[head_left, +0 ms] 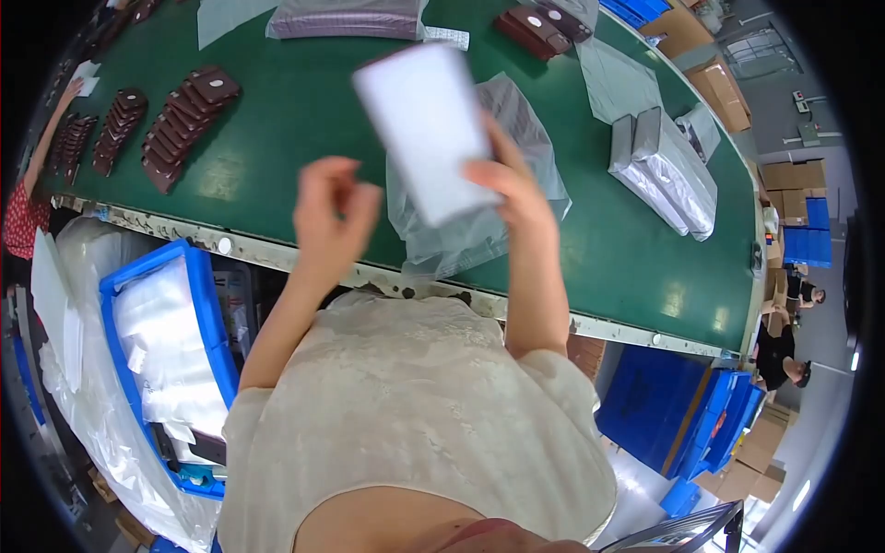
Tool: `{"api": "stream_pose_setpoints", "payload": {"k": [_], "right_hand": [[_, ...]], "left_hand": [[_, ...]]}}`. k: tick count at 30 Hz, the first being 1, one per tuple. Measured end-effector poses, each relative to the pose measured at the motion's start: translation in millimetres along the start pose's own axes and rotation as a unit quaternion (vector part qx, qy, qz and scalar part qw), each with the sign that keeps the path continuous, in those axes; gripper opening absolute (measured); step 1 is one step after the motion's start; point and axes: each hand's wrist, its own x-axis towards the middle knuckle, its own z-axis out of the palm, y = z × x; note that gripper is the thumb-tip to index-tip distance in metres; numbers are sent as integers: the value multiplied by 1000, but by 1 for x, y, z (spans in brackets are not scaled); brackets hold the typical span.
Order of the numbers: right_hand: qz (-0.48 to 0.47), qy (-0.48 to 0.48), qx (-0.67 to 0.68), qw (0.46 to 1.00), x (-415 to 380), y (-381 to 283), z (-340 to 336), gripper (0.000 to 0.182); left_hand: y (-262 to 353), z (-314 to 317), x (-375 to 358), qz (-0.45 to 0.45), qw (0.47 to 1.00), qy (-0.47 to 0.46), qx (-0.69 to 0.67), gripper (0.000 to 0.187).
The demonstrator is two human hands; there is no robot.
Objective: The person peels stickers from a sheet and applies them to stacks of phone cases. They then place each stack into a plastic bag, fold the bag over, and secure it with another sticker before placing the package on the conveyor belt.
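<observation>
My right hand [518, 189] is closed on a flat white rectangular piece [426, 129], gripping its lower right side. Motion blurs the piece, and a thin dark brown edge shows along its top left. Under it on the green table lies a clear plastic bag [530, 138], spread out and wrinkled. My left hand [334, 207] hovers to the left of the bag, slightly blurred. Its fingers are loosely curled, with a gap between thumb and forefinger, and nothing shows in them.
Overlapping rows of brown wallets [189, 124] lie at the left of the green table [267, 120]. Bagged packs [664, 170] are at the right, and brown wallets [533, 32] at the back. A blue crate [205, 304] stands below the table edge. Another person's arm [51, 129] reaches in at far left.
</observation>
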Motion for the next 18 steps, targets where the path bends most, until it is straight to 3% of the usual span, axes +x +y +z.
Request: {"api": "stream_pose_setpoints", "payload": {"k": [2, 4, 9, 10, 12, 13, 14, 16, 18], "right_hand": [[-25, 98, 75, 992, -58, 14, -46, 105], [19, 165, 101, 981, -122, 12, -78, 108], [85, 111, 97, 985, -199, 13, -82, 116], [83, 114, 100, 985, -196, 17, -81, 116], [93, 77, 6, 993, -179, 32, -81, 109], [97, 59, -41, 993, -170, 38, -80, 107], [94, 63, -36, 993, -159, 41, -77, 107], [95, 77, -162, 979, -127, 33, -67, 106], [86, 81, -225, 967, -108, 35, -56, 105]], "left_hand": [[18, 31, -1, 218, 956, -141, 139, 50], [6, 67, -23, 290, 915, -190, 205, 39], [-21, 104, -6, 251, 899, -265, 243, 22], [-18, 104, 0, 141, 940, -263, 168, 19], [-2, 96, 10, -86, 965, -247, 17, 14], [3, 94, 10, -84, 963, -254, 22, 14], [9, 92, 10, -37, 978, -204, 25, 14], [18, 89, 13, 64, 993, -97, 28, 15], [19, 82, 19, 126, 987, -88, 55, 15]]}}
